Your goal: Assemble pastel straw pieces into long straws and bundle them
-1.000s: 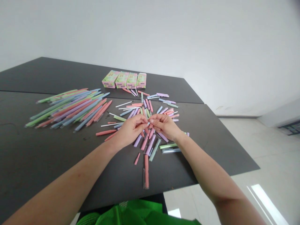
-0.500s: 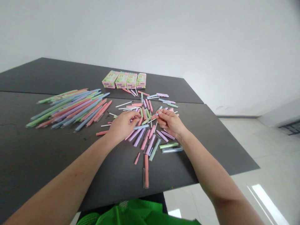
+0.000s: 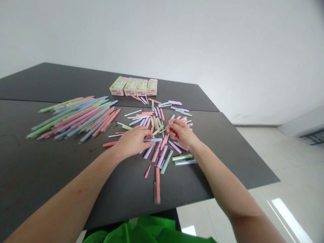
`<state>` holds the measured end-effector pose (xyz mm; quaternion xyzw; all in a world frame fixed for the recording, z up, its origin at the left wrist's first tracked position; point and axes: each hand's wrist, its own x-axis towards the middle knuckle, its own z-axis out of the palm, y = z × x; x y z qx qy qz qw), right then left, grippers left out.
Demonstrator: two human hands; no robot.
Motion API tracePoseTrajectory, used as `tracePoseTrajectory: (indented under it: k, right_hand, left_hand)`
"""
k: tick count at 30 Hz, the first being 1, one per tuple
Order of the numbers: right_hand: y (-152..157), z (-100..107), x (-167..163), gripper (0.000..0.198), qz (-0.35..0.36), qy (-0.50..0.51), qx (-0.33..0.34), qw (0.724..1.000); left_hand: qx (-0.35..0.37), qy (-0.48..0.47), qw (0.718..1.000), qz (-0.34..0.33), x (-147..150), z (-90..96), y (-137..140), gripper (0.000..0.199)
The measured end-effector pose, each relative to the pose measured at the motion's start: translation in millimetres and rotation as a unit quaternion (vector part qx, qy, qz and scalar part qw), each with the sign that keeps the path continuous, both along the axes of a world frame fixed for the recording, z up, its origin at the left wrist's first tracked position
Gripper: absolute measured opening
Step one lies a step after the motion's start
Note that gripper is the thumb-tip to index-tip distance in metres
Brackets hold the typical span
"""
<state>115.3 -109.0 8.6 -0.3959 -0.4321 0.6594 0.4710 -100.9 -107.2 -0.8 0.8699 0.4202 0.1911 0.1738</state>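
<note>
My left hand [image 3: 135, 140] has its thumb and fingers closed around a light-blue pen barrel [image 3: 156, 139], low over the loose pen parts. To its right, my right hand [image 3: 181, 132] is in a pinch; a small pale piece shows at the fingertips, too small to name. Around and beneath both hands lie pink, purple, green and blue pen barrels, among them a purple barrel [image 3: 162, 157] and a green barrel [image 3: 167, 162]. Thin white refills, such as one refill [image 3: 133, 113], are scattered among them. Some parts are hidden under the hands.
A heap of capped pastel pens [image 3: 76, 116] covers the left of the dark table [image 3: 63, 175]. Several pink-and-green boxes [image 3: 130, 86] stand in a row at the back. A pink barrel with a clear cap [image 3: 158, 185] lies near the front edge.
My left hand has moved down and slightly right and taken hold of the light-blue barrel. My right hand stays in nearly the same place, still pinching.
</note>
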Motion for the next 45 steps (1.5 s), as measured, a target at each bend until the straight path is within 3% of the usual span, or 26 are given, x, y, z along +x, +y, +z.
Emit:
tracePoseTrajectory:
  k: [5,13,24,41,45]
  right_hand:
    - [-0.2,-1.8,-0.7,0.024,0.024,-0.030,0.028,0.999]
    - [1.8,-1.9,2.6,0.028,0.042,-0.076,0.043,0.995]
    - [-0.7,-5.1,6.5,0.024,0.124,-0.067,0.061,0.988]
    - [1.0,-6.5,7.0,0.025,0.123,-0.080,0.056,0.988]
    - [0.6,-4.0,8.0,0.025,0.127,-0.061,0.041,0.989]
  left_hand:
    - [0.002,0.017,1.000,0.003,1.0,-0.4,-0.5,0.018]
    - [-0.009,-0.093,0.994,0.063,1.8,-2.7,4.5,0.018]
    - [0.025,-0.136,0.987,0.082,3.6,8.7,2.0,0.016]
    - [0.038,-0.139,0.988,0.049,3.2,8.6,1.7,0.016]
    - [0.014,-0.136,0.987,0.080,2.1,6.2,2.8,0.016]
